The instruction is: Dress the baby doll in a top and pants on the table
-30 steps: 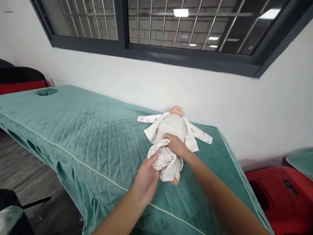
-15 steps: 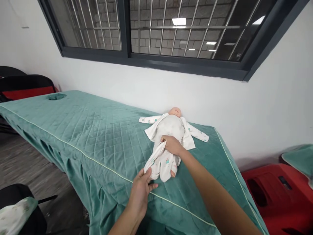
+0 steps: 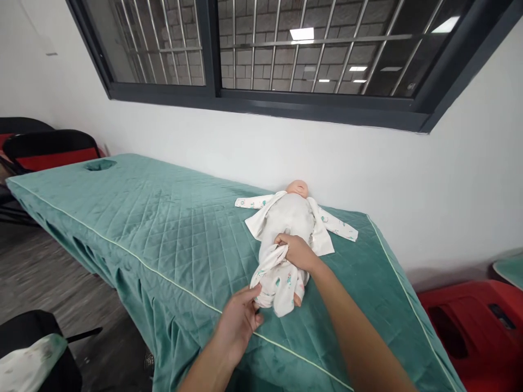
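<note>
A baby doll (image 3: 297, 188) lies on its back on a green quilted bed cover, its head toward the wall. A white printed baby jacket (image 3: 254, 223) is spread open on both sides of its body, with the sleeves out. White printed baby pants (image 3: 281, 286) are bunched around the doll's legs, and one bare foot shows at the right leg opening. My right hand (image 3: 297, 251) is closed on the pants' waist at the doll's lower belly. Lower down, my left hand (image 3: 238, 324) pinches the left pant leg near its end; some of its fingertips are hidden.
The green bed cover (image 3: 180, 228) runs far to the left, with a face hole (image 3: 100, 164) near that end. Behind it are the white wall and a barred window. Red plastic furniture (image 3: 478, 326) stands at right; a black chair with cloth (image 3: 32, 359) stands at lower left.
My right hand has pulled the pants' waist slightly, bunching the cloth more. My left hand has shifted its hold around the pant leg's end. The view has moved a little.
</note>
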A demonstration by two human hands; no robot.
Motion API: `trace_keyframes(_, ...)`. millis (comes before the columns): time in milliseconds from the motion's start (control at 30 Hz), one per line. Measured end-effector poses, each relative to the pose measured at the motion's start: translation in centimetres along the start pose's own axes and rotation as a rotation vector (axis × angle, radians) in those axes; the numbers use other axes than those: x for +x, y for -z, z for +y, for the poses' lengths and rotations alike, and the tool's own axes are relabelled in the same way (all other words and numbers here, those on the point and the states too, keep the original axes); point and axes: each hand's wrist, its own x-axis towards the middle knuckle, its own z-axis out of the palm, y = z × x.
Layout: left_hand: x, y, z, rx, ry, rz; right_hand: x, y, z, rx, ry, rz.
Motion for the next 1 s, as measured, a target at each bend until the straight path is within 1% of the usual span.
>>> trace_keyframes(100, 0.4, -0.2, 0.0, -0.045, -0.073, 0.011, -0.3, 0.4, 0.1, 0.093, 0.004, -0.041)
trace_keyframes(200, 0.7, -0.5, 0.1, -0.009, -0.091, 0.024, -0.3, 0.7, 0.1, 0.2, -0.004, -0.123)
trace_keyframes(267, 1.0, -0.8, 0.1, 0.038, -0.113, 0.028, -0.3, 0.9, 0.2, 0.233, -0.014, -0.159)
trace_keyframes(433, 2.5, -1.4, -0.2, 0.135, -0.303, 0.145, -0.3, 1.0, 0.5, 0.309, -0.03, -0.128)
trace_keyframes(567, 3.9, -1.2, -0.1, 0.315, -0.417, 0.196, -0.4, 0.9, 0.7, 0.332, -0.016, -0.128)
trace_keyframes(700, 5.7, -0.5, 1.1, 0.619, -0.592, 0.213, -0.2, 1.0, 0.8, 0.223, -0.043, -0.126)
trace_keyframes(767, 6.8, 0.0, 1.8, 0.758, -0.64, 0.188, -0.1, 0.9, 0.7, 0.143, -0.063, -0.116)
trace_keyframes(867, 8.2, 0.8, 2.6, 0.882, -0.708, 0.119, -0.2, 0.8, 0.4, 0.061, -0.09, -0.093)
trace_keyframes(1000, 10.0, 1.3, 3.6, 0.985, -0.787, 0.1, -0.4, 0.7, 0.1, 0.074, -0.092, -0.047)
